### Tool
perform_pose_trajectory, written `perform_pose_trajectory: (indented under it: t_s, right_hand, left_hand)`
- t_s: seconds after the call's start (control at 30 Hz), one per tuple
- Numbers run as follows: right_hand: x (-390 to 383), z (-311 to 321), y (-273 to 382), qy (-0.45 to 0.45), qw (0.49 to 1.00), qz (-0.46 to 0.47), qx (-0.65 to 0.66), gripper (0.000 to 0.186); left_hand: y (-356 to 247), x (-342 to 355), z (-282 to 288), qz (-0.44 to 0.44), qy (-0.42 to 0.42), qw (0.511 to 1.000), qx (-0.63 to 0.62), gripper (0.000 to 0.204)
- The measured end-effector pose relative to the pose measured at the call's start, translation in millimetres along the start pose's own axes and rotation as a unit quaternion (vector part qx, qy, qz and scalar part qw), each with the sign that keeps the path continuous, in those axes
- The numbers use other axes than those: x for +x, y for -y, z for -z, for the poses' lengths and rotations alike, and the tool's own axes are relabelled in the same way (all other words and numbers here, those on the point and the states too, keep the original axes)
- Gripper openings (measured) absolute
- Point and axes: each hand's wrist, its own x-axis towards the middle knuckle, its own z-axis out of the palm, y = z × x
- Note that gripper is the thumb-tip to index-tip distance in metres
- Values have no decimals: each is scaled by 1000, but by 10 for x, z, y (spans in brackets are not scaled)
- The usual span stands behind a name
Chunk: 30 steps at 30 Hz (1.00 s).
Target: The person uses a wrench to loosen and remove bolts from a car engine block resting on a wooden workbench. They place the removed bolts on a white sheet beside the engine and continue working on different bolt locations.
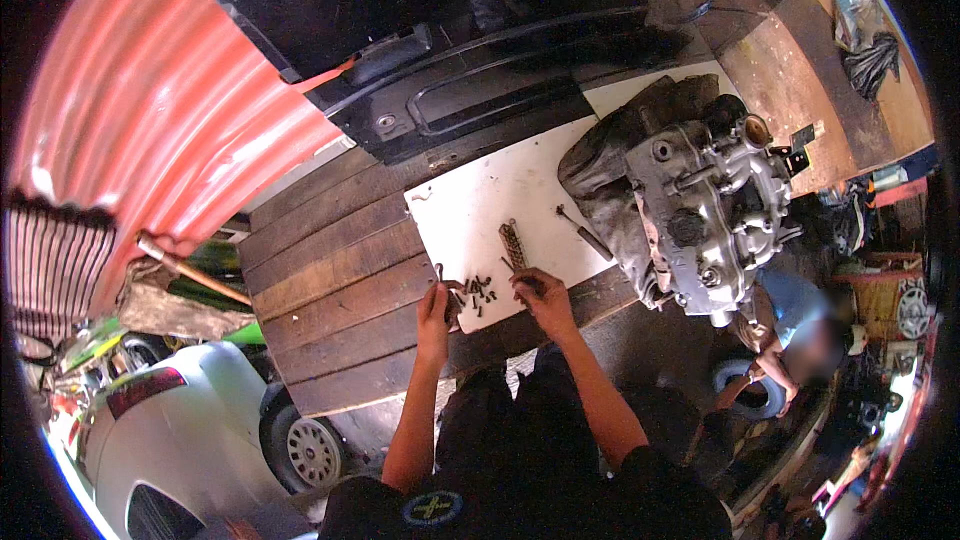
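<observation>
Over the near edge of a white board (530, 170), my left hand (434, 315) is closed, with a small dark piece (439, 271) poking up past its fingers. My right hand (545, 298) is curled closed a little to the right, and a thin dark rod shows at its fingertips; the kind of either piece is too small to tell. Between my hands lie several small dark bolts (475, 294) in a loose group. Just beyond my right hand is a narrow, dark, chain-like part (511, 240). A dark-handled tool (590, 238) lies farther right.
A metal engine (705, 220) rests on dark cloth (600, 155) at the right. Wooden planks (330, 280) form the table; a black vehicle panel (480, 100) overhangs its far side. A silver car (190, 430) stands left. Another person (790, 340) bends near a tire at right.
</observation>
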Motion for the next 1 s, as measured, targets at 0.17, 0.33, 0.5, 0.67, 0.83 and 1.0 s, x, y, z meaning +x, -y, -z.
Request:
perform_pose_trajectory:
  t_s: [0.17,0.33,0.5,0.67,0.83,1.0]
  right_hand:
    - [159,-431,-674,-38,988,60,-141,18]
    - [238,-671,-825,-26,972,53,-228,27]
    - [271,-712,-1011,-53,956,144,-250,36]
    - [173,-678,-924,-68,972,89,-208,34]
    - [39,-496,-608,-94,976,41,-192,29]
    - [-56,-168,143,-161,972,60,-159,22]
  left_hand:
    - [252,280,426,47,-4,999,-8,38]
    - [483,493,641,75,-35,996,-30,34]
    - [430,541,566,84,-54,995,17,30]
    - [442,615,539,36,28,997,64,20]
    - [247,561,373,37,63,996,55,17]
    - [-162,401,123,30,68,993,93,17]
